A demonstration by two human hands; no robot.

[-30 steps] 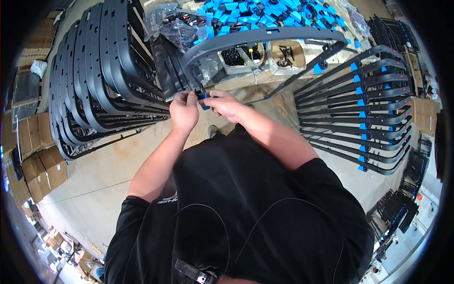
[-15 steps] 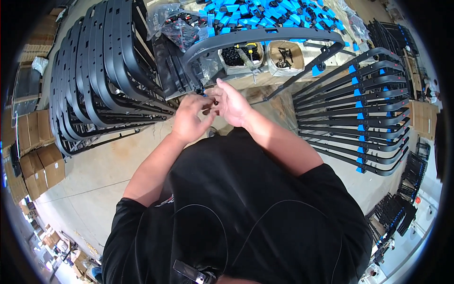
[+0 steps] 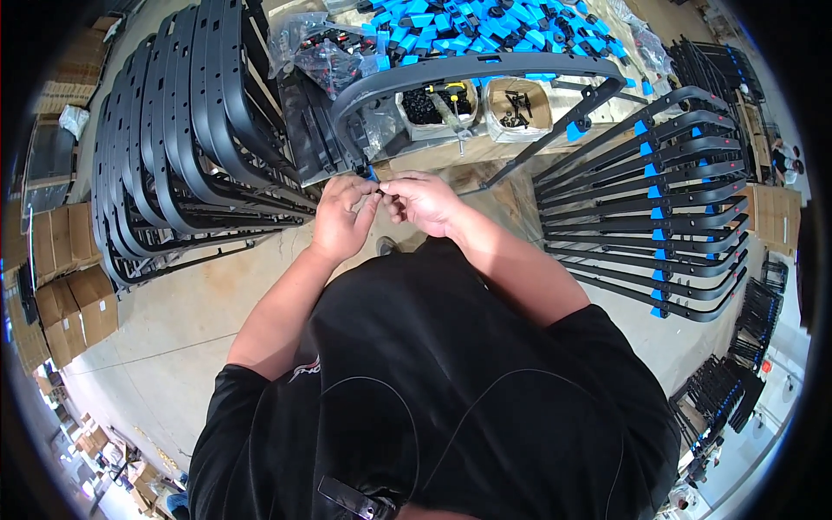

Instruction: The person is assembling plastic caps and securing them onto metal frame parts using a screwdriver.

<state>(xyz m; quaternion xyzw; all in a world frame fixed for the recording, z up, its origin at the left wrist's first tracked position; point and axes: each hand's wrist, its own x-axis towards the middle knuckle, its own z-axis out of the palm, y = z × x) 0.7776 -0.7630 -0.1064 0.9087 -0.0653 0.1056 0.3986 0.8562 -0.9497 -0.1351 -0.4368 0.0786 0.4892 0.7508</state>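
Observation:
My left hand (image 3: pixel 341 218) and my right hand (image 3: pixel 425 206) meet in front of my chest, fingertips pinched together. Something small and dark shows between them, too small to name. Just beyond my fingers is the lower left end of a curved black tube frame (image 3: pixel 485 67), with a blue piece (image 3: pixel 372 172) on it. The frame arches over the near edge of the workbench. Another blue piece (image 3: pixel 575 131) sits on its right leg. Whether my fingers touch the frame cannot be made out.
Black curved frames (image 3: pixel 165 130) stand stacked at left; more with blue pieces (image 3: pixel 650 191) at right. On the bench lie a heap of blue parts (image 3: pixel 503 30), a box of small black parts (image 3: pixel 425 132), a box of bolts (image 3: pixel 520 136) and a wrench (image 3: pixel 464 135). Cardboard boxes (image 3: pixel 87 303) stand left.
My right hand has gone from spread fingers to a pinch and moved left to meet the left fingertips. The left fingers have drawn together. The frame has shifted slightly in the picture.

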